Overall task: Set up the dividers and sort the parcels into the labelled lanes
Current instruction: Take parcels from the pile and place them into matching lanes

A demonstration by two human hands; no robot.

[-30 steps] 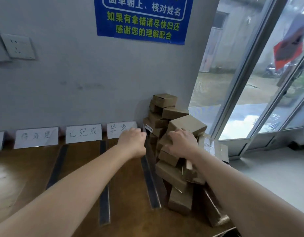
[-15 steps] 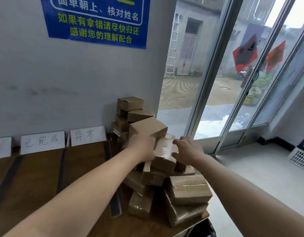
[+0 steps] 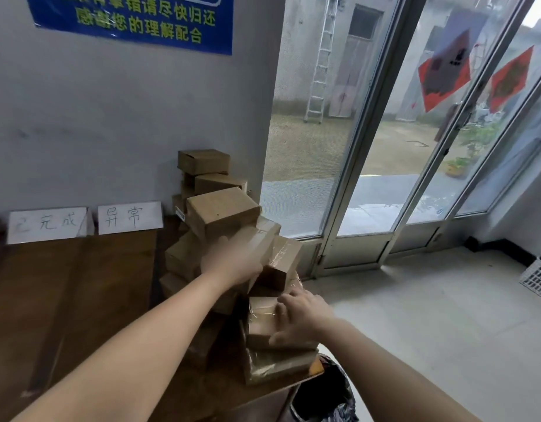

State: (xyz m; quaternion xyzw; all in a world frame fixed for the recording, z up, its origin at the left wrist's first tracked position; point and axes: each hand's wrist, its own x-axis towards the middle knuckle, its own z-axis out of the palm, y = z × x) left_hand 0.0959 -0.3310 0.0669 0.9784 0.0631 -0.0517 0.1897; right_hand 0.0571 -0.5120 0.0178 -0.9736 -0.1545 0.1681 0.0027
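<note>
Here, a heap of brown cardboard parcels [image 3: 223, 214] is stacked at the right end of a wooden table [image 3: 80, 300], pushed into the corner against the grey wall [image 3: 111, 117]. Both bare arms reach into it. The left hand [image 3: 232, 263] lies against the middle of the heap with its back to the camera. It is smeared by motion and its fingers are hidden among the boxes, so I cannot tell whether it grips anything. The right hand [image 3: 299, 318] is lower and nearer the table's edge. Its fingers [image 3: 282, 301] are spread and lie flat on the end of a tape-wrapped parcel [image 3: 261, 322], with the thumb along that parcel's lower side. This parcel rests on another taped one [image 3: 275, 365] at the very corner of the table. Just above the right hand, a third shiny taped parcel [image 3: 282, 260] leans tilted against the heap, touching the left hand. Two white handwritten cards stand against the wall to the left of the heap, one reading 已完成 [image 3: 47, 223] and the other 异常 [image 3: 129, 217]. The stretch of table in front of them holds no parcels. A blue poster [image 3: 135, 22] with yellow characters hangs above. To the right are glass doors [image 3: 369, 147] with red paper squares [image 3: 445, 71] stuck on them, and a ladder [image 3: 319, 62] stands outside. A black bag [image 3: 324, 394] hangs below the table corner.
</note>
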